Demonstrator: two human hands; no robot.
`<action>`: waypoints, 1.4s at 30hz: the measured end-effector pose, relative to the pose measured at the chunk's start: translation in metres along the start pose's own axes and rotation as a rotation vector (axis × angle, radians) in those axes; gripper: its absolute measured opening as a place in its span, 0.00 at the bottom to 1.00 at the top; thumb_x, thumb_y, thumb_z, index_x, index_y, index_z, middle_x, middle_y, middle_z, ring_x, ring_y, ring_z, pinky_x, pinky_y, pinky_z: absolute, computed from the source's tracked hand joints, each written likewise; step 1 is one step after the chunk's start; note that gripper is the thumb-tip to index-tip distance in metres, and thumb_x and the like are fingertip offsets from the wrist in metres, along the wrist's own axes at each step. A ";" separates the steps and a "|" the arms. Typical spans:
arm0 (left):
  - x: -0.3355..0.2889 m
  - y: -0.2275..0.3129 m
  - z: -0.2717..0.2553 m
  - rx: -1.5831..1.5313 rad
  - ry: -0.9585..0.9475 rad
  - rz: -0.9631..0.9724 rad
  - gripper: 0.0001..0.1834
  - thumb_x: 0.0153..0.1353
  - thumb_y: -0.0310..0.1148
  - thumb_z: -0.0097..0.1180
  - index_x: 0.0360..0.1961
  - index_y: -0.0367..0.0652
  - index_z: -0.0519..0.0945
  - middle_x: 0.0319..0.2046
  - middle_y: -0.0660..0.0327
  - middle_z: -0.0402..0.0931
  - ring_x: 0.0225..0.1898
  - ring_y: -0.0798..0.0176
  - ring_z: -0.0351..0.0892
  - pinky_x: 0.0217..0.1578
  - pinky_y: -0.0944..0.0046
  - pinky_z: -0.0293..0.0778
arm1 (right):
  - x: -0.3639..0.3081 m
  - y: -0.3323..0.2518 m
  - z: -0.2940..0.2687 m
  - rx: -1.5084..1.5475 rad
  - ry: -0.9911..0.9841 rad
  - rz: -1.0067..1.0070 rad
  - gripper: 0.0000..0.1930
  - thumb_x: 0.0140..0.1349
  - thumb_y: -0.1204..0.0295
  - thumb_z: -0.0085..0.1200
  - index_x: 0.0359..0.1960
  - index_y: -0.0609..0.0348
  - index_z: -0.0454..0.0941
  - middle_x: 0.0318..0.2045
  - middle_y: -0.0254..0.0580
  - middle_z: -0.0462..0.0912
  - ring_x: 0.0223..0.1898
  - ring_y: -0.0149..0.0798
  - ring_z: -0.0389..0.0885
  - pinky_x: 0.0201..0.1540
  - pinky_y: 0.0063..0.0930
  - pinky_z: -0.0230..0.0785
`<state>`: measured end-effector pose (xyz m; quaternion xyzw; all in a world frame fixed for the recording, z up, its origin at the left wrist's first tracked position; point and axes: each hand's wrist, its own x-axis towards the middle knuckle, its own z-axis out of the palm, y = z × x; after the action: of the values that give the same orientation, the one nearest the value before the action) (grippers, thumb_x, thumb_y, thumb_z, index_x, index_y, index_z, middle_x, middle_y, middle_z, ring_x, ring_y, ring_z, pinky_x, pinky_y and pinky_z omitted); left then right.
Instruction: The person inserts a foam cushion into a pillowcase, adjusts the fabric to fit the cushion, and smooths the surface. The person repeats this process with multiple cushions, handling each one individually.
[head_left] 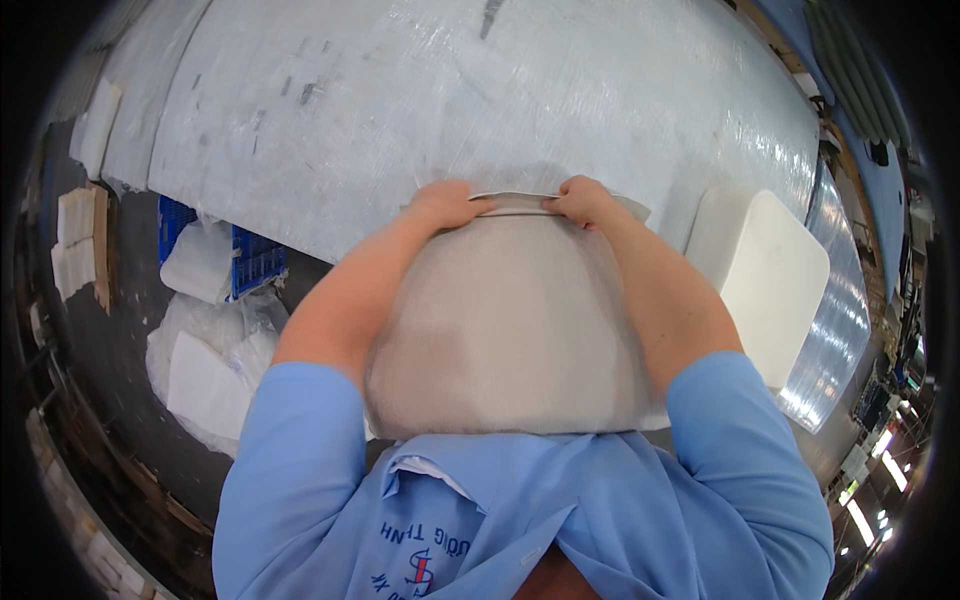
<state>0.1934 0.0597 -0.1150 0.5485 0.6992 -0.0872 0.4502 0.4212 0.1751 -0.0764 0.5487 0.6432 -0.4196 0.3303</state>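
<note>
A beige fabric cushion cover (510, 330), plump and wide, lies between my forearms with its near side against my torso. Its far edge rests at the front of the plastic-covered table, and a narrow slit shows there between two layers of fabric. My left hand (446, 206) is closed on the left part of this edge, fingers tucked over it. At the right part, my right hand (582, 202) pinches the same edge with thumb and fingers. What fills the cover is hidden.
The table (480, 90) is wrapped in shiny clear plastic. White foam pads (770, 280) stand at its right. Down on the left are a blue plastic crate (257, 262) and a clear bag (205, 370) holding white foam pieces. Stacked white pieces (76, 240) sit farther left.
</note>
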 end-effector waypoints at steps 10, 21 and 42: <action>0.002 -0.014 0.037 0.068 0.246 -0.088 0.16 0.72 0.41 0.52 0.49 0.43 0.85 0.46 0.44 0.87 0.50 0.37 0.86 0.52 0.38 0.79 | 0.022 0.017 0.047 0.198 0.497 0.044 0.21 0.76 0.52 0.52 0.47 0.58 0.85 0.48 0.55 0.89 0.54 0.61 0.85 0.56 0.53 0.77; 0.033 -0.008 0.025 0.123 0.226 -0.063 0.29 0.79 0.54 0.42 0.46 0.42 0.88 0.44 0.44 0.88 0.48 0.36 0.86 0.49 0.38 0.79 | 0.043 0.025 0.033 0.303 0.493 -0.012 0.22 0.73 0.50 0.54 0.49 0.56 0.87 0.48 0.56 0.89 0.54 0.60 0.85 0.57 0.51 0.77; 0.024 0.008 0.032 0.033 0.214 -0.204 0.30 0.81 0.53 0.39 0.47 0.40 0.87 0.46 0.41 0.87 0.52 0.34 0.84 0.54 0.39 0.77 | 0.041 0.060 0.052 0.234 0.492 0.051 0.20 0.75 0.53 0.51 0.47 0.56 0.87 0.49 0.59 0.88 0.53 0.61 0.86 0.57 0.53 0.77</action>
<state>0.2173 0.0597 -0.1485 0.4879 0.7938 -0.0849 0.3530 0.4708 0.1486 -0.1459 0.6846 0.6371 -0.3370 0.1090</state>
